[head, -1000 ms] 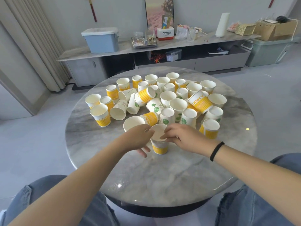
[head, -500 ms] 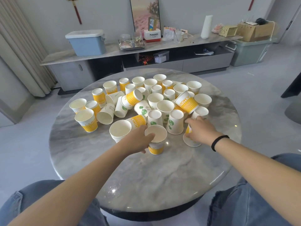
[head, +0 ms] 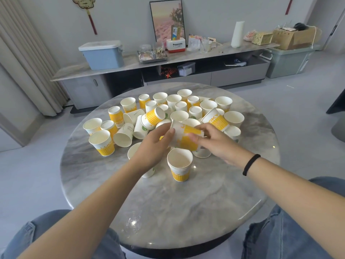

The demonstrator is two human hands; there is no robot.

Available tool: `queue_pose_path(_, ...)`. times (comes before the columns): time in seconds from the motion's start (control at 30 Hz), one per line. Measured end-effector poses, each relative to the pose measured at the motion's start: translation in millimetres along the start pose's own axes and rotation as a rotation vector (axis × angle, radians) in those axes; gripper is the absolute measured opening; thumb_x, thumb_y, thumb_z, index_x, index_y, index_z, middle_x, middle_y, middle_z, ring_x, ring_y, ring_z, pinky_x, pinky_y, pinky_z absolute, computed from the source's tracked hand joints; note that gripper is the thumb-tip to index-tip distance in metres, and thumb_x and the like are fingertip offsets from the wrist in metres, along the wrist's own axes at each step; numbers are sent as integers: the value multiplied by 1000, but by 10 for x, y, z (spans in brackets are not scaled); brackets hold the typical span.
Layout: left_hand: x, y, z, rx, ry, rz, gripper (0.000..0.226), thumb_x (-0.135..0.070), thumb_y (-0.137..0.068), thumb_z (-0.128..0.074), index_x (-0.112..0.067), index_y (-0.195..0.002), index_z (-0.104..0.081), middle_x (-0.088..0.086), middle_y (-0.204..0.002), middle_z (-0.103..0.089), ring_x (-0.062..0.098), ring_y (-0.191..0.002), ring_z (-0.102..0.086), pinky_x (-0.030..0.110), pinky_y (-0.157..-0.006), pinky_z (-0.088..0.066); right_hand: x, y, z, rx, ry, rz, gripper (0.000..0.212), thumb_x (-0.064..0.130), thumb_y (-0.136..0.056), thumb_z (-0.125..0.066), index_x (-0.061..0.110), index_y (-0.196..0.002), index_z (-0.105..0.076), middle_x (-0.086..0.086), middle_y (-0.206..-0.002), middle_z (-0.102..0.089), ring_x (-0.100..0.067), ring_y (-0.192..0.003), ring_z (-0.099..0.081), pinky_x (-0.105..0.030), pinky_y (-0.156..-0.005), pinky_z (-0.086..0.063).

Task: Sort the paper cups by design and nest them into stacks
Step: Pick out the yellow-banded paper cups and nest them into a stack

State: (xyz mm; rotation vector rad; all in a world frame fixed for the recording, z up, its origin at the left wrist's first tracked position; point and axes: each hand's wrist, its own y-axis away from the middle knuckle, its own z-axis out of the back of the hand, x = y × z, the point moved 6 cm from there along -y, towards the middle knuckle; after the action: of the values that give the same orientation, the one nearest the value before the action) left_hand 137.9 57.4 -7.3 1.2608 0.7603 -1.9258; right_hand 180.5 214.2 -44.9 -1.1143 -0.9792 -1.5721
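Yellow-banded white cup (head: 186, 136), tilted sideways

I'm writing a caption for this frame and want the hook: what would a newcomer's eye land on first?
First, the crowd of yellow and white paper cups scattered across the far half of the round marble table, some upright, some tipped over. Next, the left hand and right hand together holding a yellow cup sideways above a short nested stack standing alone in front.

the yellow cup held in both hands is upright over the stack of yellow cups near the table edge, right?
Not quite: the head view shows the yellow cup tipped on its side between the left hand and right hand, above and behind the upright stack of yellow cups.
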Motion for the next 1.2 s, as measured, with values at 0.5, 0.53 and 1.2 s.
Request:
queue_pose_path(0.5, 423, -53, -343, 239, -714, -442, 33, -24, -94, -42, -12, -111, -67, 5, -107, -71, 27, -99, -61, 40, -85, -48, -170, -111, -185, 204, 19, -70, 42, 18, -96, -49, 20, -137, -45, 6, -135, -50, -8, -126, -44, -24, -107, -33)
queue_pose_path(0.53, 461, -57, -361, 250, -739, -448, 34, -26, -94, -40, -14, -109, -67, 3, -108, -70, 27, -101, -61, 42, -85, -48, -202, -129, -196, 181, 86, -56, 42, 17, -95, -50, 22, -137, -45, 7, -133, -50, -8, -124, -44, -23, -104, -34)
queue_pose_path(1.2, 957, -1002, 351, 293, -1009, 465, 56, -43, -81, -64, -13, -127, -53, 3, -131, -57, 24, -122, -51, 41, -106, -36, -86, -683, -325, 71, 326, 18, 29, 32, -88, -59, 25, -115, -65, 10, -105, -63, -6, -87, -56, -13, -71, -40)
